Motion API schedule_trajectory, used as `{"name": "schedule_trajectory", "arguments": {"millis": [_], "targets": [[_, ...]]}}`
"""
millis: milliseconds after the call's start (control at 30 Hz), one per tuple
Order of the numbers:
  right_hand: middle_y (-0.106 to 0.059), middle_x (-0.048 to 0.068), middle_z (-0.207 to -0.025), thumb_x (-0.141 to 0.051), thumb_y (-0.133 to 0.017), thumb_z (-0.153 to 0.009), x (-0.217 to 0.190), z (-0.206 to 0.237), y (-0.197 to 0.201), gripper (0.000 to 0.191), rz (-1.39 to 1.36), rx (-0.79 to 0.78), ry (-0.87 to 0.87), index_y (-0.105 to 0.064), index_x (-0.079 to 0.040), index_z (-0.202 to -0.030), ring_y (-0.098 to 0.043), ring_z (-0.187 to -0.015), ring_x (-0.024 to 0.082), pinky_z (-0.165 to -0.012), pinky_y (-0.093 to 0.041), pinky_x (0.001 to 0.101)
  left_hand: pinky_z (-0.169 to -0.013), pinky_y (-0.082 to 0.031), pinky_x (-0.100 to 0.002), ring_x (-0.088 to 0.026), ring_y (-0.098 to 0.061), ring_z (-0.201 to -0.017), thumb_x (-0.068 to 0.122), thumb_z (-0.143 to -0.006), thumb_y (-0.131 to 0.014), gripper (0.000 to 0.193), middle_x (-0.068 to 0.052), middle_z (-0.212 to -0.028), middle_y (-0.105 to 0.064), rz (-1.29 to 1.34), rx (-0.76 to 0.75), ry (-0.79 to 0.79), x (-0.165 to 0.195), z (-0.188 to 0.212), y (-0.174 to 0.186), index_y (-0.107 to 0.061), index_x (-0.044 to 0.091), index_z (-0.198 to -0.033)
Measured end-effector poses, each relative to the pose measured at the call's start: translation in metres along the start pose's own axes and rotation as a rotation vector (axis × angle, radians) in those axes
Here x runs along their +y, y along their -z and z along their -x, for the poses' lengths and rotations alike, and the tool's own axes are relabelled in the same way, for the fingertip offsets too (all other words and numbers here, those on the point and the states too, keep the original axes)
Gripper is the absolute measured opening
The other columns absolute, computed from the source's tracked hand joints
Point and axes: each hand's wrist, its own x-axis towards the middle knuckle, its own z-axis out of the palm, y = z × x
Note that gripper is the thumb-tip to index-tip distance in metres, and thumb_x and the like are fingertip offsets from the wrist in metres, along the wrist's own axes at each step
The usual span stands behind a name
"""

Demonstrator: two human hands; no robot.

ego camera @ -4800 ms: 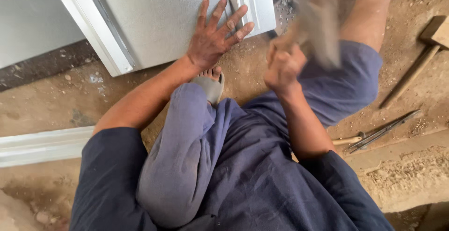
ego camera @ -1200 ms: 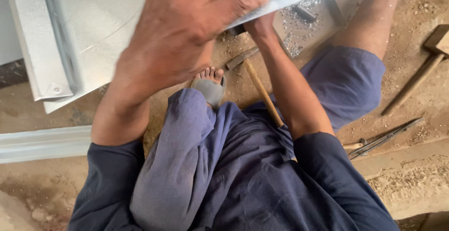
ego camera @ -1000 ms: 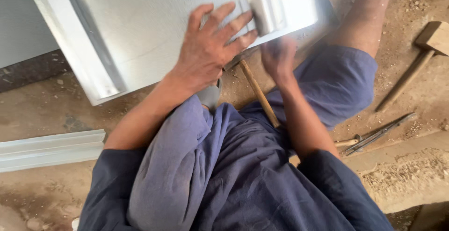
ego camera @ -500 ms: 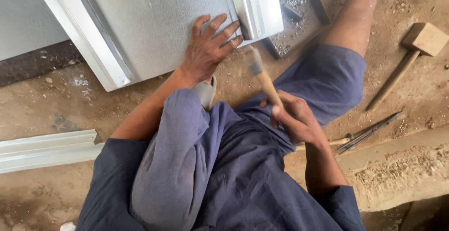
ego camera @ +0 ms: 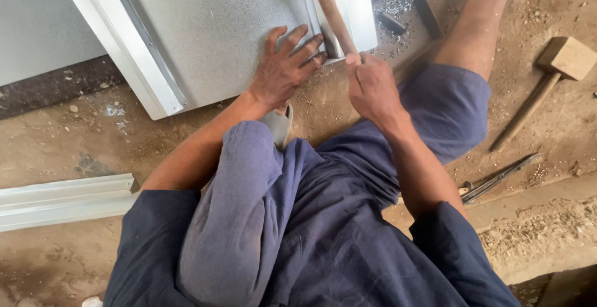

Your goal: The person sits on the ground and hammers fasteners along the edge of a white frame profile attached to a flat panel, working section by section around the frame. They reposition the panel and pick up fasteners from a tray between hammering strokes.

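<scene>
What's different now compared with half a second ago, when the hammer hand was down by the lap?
The right hand has swung up and forward from the lap, bringing the hammer head onto the folded edge of the metal sheet. It keeps its grip on the handle. The left hand stays spread flat on the sheet. The wooden mallet and shears lie untouched.

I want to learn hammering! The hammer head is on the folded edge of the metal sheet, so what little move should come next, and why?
Probably lift the hammer a little and tap again slightly further along the folded edge. The right hand has its grip on the wooden handle, the head sits on that edge, and the left hand lies flat on the metal sheet, steadying it, fingers close to the handle.
</scene>
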Motion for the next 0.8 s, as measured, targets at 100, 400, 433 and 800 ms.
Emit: {"name": "schedule_trajectory", "arguments": {"millis": [100, 400, 433, 800], "targets": [[-0.060, 0.023, -0.079, -0.018, -0.047, -0.111, 0.003, 0.004, -0.005, 0.030, -0.206, 0.073, -0.012, -0.060, 0.006, -0.097, -0.061, -0.068, 0.041, -0.065, -0.047, 0.0470, -0.122, -0.021, -0.052, -0.026, -0.039, -0.145, 0.022, -0.103, -0.066, 0.030, 0.000, -0.152, -0.056, 0.019, 0.001, -0.015, -0.003, 0.002, 0.001, -0.069, 0.026, -0.132], [-0.057, 0.015, -0.082, -0.022, -0.049, -0.117, -0.015, 0.001, 0.001, 0.032, -0.191, 0.077, -0.023, -0.060, 0.004, -0.102, -0.057, -0.074, 0.029, -0.069, -0.046, 0.0419, -0.125, -0.020, -0.051, -0.023, -0.038, -0.146, 0.023, -0.108, -0.063, 0.024, 0.003, -0.150, -0.056, -0.005, 0.053, -0.012, -0.003, 0.000, 0.005, -0.070, 0.028, -0.130], [-0.058, 0.012, -0.084, -0.024, -0.047, -0.117, -0.017, 0.007, 0.001, 0.032, -0.298, 0.106, 0.007, -0.060, 0.005, -0.108, -0.056, -0.075, 0.023, -0.069, -0.047, 0.0388, -0.125, -0.019, -0.051, -0.024, -0.038, -0.145, 0.025, -0.109, -0.063, 0.023, 0.002, -0.151, -0.056, 0.021, 0.046, -0.011, -0.004, 0.001, 0.006, -0.070, 0.026, -0.131], [-0.053, 0.006, -0.074, -0.024, -0.045, -0.115, -0.017, 0.012, 0.003, 0.034, -0.339, 0.142, -0.008, -0.059, 0.001, -0.096, -0.052, -0.066, 0.014, -0.063, -0.042, 0.0326, -0.126, -0.017, -0.050, -0.025, -0.038, -0.146, 0.028, -0.105, -0.064, 0.026, 0.002, -0.152, -0.057, -0.009, 0.020, -0.010, -0.012, 0.000, 0.005, -0.070, 0.030, -0.131]]}}
